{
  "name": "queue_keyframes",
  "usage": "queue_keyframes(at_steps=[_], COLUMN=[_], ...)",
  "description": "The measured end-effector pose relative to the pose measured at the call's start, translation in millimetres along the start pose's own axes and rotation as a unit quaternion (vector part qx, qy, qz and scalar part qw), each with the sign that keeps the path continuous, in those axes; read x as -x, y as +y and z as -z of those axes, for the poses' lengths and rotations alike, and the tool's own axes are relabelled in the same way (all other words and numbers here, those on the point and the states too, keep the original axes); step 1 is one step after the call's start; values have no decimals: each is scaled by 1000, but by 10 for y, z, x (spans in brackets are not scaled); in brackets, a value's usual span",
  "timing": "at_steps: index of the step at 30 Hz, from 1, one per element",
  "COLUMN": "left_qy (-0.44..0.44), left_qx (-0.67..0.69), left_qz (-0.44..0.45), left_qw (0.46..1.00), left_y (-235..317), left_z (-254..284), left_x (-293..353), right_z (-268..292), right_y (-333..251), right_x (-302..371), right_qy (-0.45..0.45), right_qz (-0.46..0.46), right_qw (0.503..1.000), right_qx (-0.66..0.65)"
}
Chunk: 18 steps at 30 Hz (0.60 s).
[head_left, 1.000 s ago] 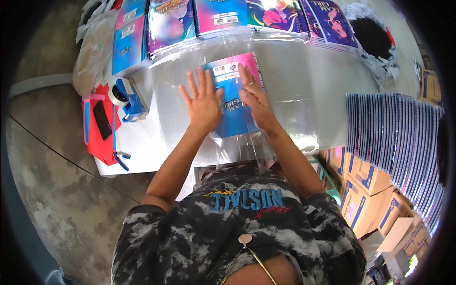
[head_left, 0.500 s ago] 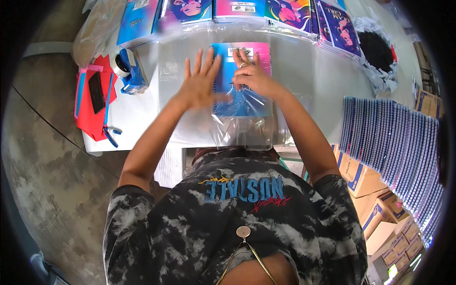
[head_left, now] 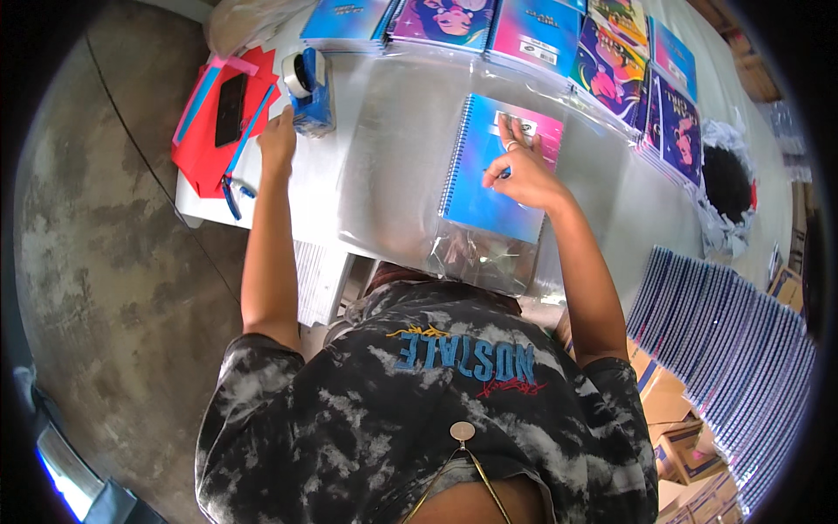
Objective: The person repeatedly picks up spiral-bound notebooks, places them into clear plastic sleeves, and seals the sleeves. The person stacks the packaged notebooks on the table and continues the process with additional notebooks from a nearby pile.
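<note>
A spiral notebook (head_left: 476, 166) with a blue-and-pink cover lies in front of me, tilted slightly, with a clear plastic sleeve (head_left: 480, 258) reaching past its lower edge. On its cover rests my right hand (head_left: 528, 175), a ring on one finger. Its outer fingers stretch toward the printed label, while thumb and index finger are pinched together; whatever is between them is hidden. At the left, my left hand (head_left: 278, 140) is beside a blue tape dispenser (head_left: 316, 109) holding a roll of tape (head_left: 297, 74). The left fingers are bunched and blurred, and their grip is unclear.
Stacks of notebooks (head_left: 532, 39) line the table's far side. Red sheets (head_left: 196, 162) carry a dark phone (head_left: 230, 109), with blue-handled scissors (head_left: 231, 196) nearby. A plastic-lined container (head_left: 726, 179) stands right, beyond a long notebook stack (head_left: 724, 349) above cardboard boxes (head_left: 698, 454).
My left hand has left the notebook and moved left to the tape dispenser. My right hand stays on the cover. The whole view has shifted and turned.
</note>
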<state>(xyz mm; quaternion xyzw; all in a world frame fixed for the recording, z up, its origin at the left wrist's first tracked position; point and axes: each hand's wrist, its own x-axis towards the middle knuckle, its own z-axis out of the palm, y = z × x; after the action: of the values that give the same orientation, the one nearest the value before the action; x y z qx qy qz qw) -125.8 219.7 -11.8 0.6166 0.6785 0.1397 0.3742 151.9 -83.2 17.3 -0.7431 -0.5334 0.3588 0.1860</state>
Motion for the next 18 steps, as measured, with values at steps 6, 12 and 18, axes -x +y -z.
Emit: queue_keyframes(at_steps=[6, 12, 18], left_qy=[-123, -204, -2], left_qx=[168, 400, 84], left_qz=[44, -9, -150], left_qw=[977, 894, 985], left_y=[127, -56, -970], left_z=[-5, 39, 107], left_x=[-181, 24, -16], right_z=[0, 83, 20], right_y=[135, -46, 16], right_x=[-55, -20, -39], right_qy=[30, 73, 104], right_qz=[2, -49, -37], right_qw=[999, 990, 990], right_qx=[-26, -107, -88])
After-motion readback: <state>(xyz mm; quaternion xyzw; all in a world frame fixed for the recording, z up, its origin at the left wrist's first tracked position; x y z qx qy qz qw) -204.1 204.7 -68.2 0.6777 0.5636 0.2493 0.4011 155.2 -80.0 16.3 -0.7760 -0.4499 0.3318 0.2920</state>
